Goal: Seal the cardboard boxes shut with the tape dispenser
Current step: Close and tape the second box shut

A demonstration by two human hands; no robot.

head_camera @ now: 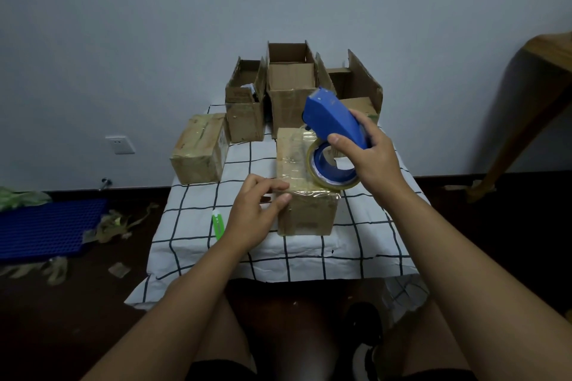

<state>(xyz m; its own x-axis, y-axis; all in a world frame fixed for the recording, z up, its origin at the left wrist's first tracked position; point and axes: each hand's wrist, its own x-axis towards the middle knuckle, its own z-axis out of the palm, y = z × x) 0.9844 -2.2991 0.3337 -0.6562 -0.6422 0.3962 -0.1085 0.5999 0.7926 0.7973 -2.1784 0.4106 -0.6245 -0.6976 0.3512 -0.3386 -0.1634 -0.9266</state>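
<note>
Head view puts the closed brown cardboard box [305,182], its top glossy with clear tape, at frame centre on the white grid-patterned cloth [198,226]. Right hand [371,153] grips the blue plastic tape dispenser [332,120] by its handle, roll just above the box's near right corner. Left hand [255,210] rests curled at the near left top edge, thumb and fingertips seeming to pin the tape end there. To do this well, I judge the left hand should keep pressing while the dispenser pulls taut, tilts its blade down and tears cleanly. Open brown boxes [291,83] wait at upper centre; a taped one [201,148] sits at centre left.
</note>
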